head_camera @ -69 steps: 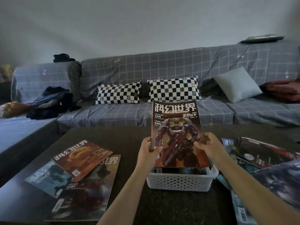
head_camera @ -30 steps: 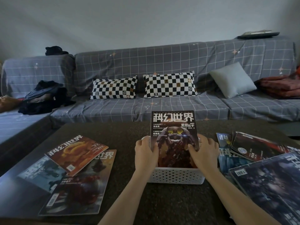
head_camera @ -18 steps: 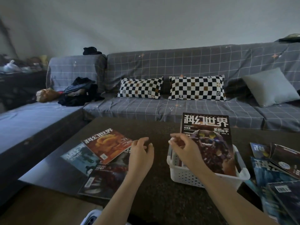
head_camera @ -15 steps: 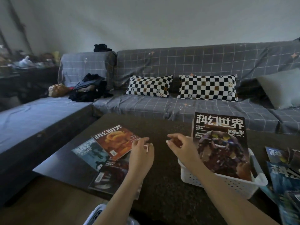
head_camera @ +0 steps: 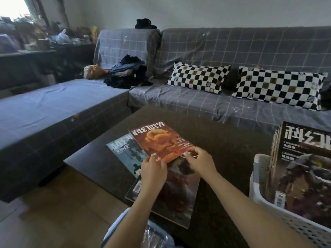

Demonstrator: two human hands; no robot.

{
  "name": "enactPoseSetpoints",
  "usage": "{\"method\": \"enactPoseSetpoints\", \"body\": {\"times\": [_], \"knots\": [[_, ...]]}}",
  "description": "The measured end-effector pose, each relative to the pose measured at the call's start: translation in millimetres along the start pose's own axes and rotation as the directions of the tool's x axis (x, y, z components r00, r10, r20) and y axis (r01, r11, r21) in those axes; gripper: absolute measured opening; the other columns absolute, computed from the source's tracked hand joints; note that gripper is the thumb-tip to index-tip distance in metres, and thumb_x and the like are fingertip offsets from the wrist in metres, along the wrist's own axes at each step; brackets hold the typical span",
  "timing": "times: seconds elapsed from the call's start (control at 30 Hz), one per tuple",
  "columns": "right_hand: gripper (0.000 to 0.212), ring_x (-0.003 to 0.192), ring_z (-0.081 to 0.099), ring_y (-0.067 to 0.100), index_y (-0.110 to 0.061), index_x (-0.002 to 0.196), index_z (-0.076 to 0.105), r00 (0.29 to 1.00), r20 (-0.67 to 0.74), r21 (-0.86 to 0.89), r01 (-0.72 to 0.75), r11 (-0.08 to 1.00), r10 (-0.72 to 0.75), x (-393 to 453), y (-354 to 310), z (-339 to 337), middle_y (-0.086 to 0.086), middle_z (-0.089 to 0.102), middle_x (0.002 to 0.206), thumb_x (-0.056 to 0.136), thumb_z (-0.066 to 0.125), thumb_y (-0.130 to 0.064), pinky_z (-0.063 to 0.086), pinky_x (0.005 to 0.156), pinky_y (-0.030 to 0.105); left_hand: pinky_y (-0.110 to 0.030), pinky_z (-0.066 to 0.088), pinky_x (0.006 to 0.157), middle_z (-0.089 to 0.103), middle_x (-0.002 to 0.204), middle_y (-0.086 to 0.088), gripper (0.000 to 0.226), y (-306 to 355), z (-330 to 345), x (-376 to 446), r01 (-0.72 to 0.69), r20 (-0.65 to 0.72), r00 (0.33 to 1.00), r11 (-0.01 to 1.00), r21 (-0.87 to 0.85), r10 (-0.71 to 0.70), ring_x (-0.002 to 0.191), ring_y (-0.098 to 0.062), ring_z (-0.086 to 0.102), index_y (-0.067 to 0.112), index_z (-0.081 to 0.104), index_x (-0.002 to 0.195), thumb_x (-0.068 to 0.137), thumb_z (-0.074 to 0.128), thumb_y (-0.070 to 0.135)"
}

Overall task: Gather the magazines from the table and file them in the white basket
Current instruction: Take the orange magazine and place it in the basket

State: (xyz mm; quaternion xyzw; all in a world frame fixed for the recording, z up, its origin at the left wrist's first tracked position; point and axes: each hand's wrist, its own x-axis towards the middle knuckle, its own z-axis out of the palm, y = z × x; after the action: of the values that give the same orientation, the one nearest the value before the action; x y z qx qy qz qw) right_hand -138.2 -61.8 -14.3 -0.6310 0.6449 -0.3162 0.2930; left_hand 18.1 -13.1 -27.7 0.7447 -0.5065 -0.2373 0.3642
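The glossy orange-red magazine with the dragon cover [head_camera: 161,144] lies on top of a small pile at the left part of the dark brown table [head_camera: 223,140]; its long axis runs away from the person, slanted to the left; near edge is at both hands. The left hand [head_camera: 154,171] pinches the near-left corner, thumb on top; the right hand [head_camera: 200,161] holds the near-right edge w/ curled fingers; hands are apart, approx. equally near. Under it lie a pale blue-grey magazine [head_camera: 125,151] and a dark red-black magazine [head_camera: 180,192]. The white perforated plastic basket [head_camera: 279,208] stands well to the right, w/ a dark robot-cover magazine [head_camera: 308,167] upright inside; so, I judge, the lift must go rightwards.
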Motion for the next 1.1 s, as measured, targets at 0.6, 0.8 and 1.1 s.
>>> {"method": "enactPoseSetpoints", "body": {"times": [0.6,0.8,1.1], "knots": [[0.058,0.124,0.045,0.029,-0.014,0.135,0.047,0.964,-0.11,-0.033,-0.248,0.968,0.243,73,10,27,0.01,0.052,0.134,0.083,0.067,-0.033,0.037,0.104,0.046,-0.041,0.035,0.105,0.043,0.138,-0.01,0.082,-5,15,59,0.125,-0.16,0.975,0.977,-0.173,-0.153,0.128,-0.028,0.042,0.017,0.025,0.15,0.084,0.072,0.029],[0.034,0.099,0.061,0.022,-0.012,0.119,0.061,0.97,-0.086,0.2,-0.205,0.958,0.225,44,3,14,0.007,0.066,0.11,0.087,0.062,-0.024,0.05,0.09,0.043,-0.026,0.049,0.068,0.067,0.08,0.002,0.004,-10,2,47,0.013,-0.138,0.988,0.944,-0.329,-0.062,0.081,-0.015,0.063,0.027,0.068,0.081,0.084,0.07,0.028],[0.035,0.083,0.064,0.016,-0.012,0.121,0.058,0.938,0.057,0.585,-0.308,0.75,0.341,-18,-5,-26,0.002,0.066,0.093,0.087,0.063,-0.015,0.046,0.057,0.028,-0.017,0.048,0.055,0.068,0.09,0.003,0.011,-5,-22,-4,0.084,-0.018,0.992,0.755,-0.651,-0.126,0.074,-0.006,0.066,0.019,0.061,0.101,0.091,0.063,0.016]]}}
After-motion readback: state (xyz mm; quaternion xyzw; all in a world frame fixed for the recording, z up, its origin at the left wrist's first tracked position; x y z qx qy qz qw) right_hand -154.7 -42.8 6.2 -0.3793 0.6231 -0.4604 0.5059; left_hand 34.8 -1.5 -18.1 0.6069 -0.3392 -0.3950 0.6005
